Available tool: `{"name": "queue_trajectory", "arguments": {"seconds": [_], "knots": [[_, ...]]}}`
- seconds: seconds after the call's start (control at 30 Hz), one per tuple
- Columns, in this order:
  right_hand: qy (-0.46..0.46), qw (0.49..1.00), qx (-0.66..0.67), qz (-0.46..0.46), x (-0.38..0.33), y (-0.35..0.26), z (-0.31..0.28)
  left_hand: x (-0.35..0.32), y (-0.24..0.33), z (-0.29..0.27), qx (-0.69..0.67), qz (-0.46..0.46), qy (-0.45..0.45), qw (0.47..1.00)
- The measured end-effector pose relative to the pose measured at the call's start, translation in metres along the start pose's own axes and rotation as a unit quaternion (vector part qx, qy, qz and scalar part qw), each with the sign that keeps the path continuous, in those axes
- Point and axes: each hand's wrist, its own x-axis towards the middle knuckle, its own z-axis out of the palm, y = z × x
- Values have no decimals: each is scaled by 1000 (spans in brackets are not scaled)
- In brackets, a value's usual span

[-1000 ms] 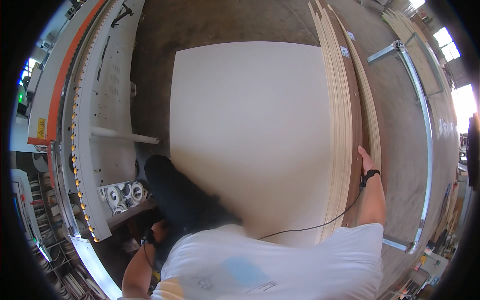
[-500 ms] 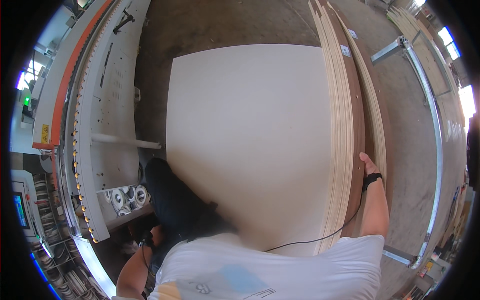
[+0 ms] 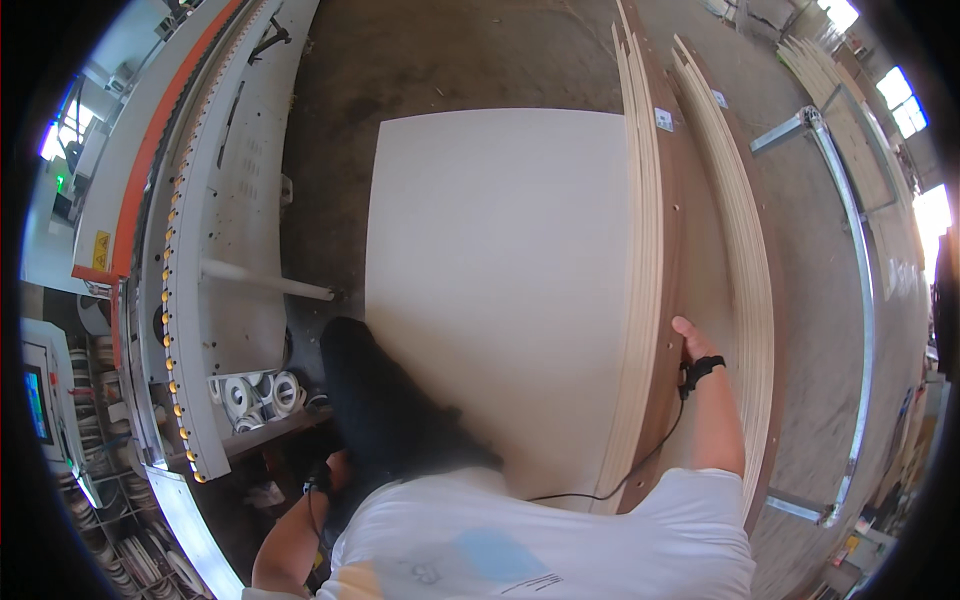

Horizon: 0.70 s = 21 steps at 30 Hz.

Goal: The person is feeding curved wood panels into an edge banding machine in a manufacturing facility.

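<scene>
A long stack of narrow boards (image 3: 640, 230), brown on top with pale layered edges, lies along the right side of a large pale panel (image 3: 490, 230). My right hand (image 3: 692, 340) is at the stack's right edge, its thumb over the brown top. The other fingers are out of sight behind that edge. A second similar stack (image 3: 745, 270) lies farther right, with a gap between the two. Beside my dark-trousered leg, low on the left, is my left hand (image 3: 338, 468). Only a bit of it shows, and its fingers are hidden.
A long grey machine (image 3: 245, 200) with an orange strip and a row of yellow rollers runs along the left. White rolls (image 3: 260, 395) sit on its lower shelf. On the right stands a metal tube frame (image 3: 865, 260). A cable (image 3: 590, 496) hangs from my right wrist.
The nearer board stack has shifted left over the pale panel together with my right hand. The gap between the two stacks is wider. My head view has shifted slightly.
</scene>
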Motion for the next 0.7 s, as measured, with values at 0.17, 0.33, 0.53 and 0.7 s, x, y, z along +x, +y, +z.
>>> {"name": "queue_trajectory", "arguments": {"seconds": [0.17,0.33,0.53,0.7], "knots": [[25,997,-67,5,-8,-10,84,-10,29,2,-47,11,-8,999],[24,995,-101,-13,-5,-16,130,-6,21,14,-54,71,15,996],[80,985,-128,-86,-12,-7,137,-25,55,4,-68,76,32,994],[183,884,-388,-186,-87,-7,163,-47,64,-1,-115,96,74,986]]}}
